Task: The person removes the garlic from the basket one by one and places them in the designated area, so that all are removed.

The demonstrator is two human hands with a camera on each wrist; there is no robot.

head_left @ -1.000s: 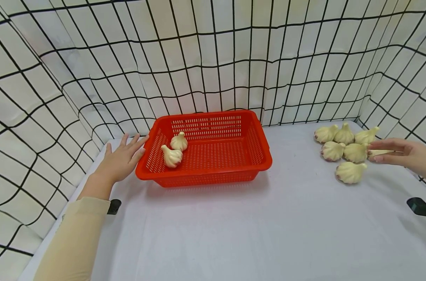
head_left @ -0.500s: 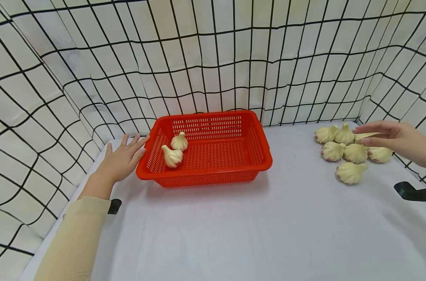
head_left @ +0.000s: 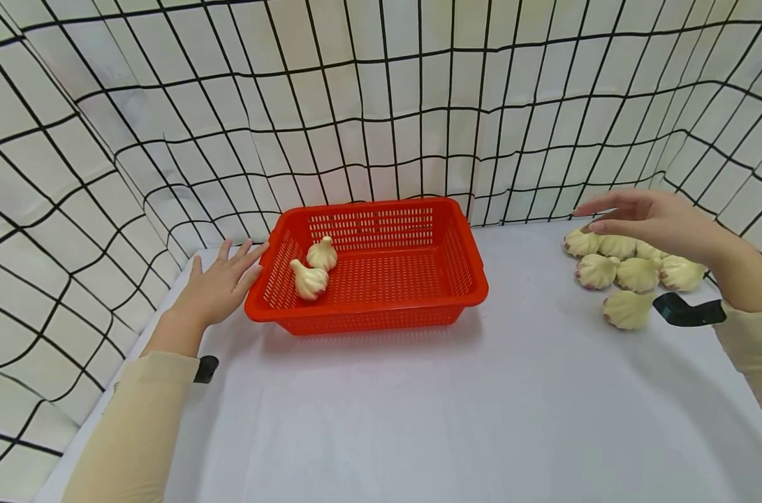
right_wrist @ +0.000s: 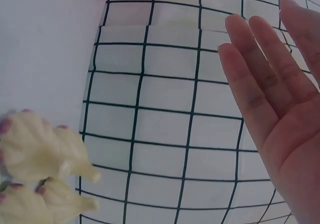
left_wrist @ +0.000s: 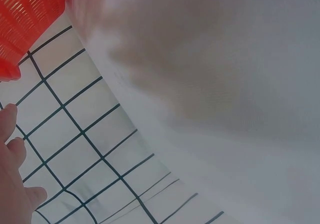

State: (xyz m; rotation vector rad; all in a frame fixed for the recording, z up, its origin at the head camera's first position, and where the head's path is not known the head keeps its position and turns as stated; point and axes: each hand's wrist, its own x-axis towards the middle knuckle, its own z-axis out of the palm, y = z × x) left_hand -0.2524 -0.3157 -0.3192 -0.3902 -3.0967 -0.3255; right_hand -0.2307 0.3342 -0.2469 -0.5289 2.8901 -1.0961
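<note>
My left hand (head_left: 220, 286) is spread flat with its fingertips at the left rim of a red perforated plastic basket (head_left: 368, 311). Two garlic bulbs (head_left: 309, 281) lie in the basket's left part. Over at the right, my right hand (head_left: 663, 220) hovers above the back of a group of several garlic bulbs (head_left: 637, 274), palm empty and fingers extended. In the right wrist view those fingers (right_wrist: 255, 99) are straight and hold nothing, with bulbs (right_wrist: 30, 144) below left. The hand hides parts of the rear bulbs; the wrist camera covers the tip of the front bulb (head_left: 627, 310).
Black netting (head_left: 387, 119) over white walls encloses the back and both sides of the white table (head_left: 381, 412). A black wrist camera (head_left: 685, 311) juts out below the right wrist. The basket stands near the back netting.
My right hand has moved left and up from the right-hand bulbs, across the rear ones, with its forearm coming into view. The left hand and the basket have stayed put.
</note>
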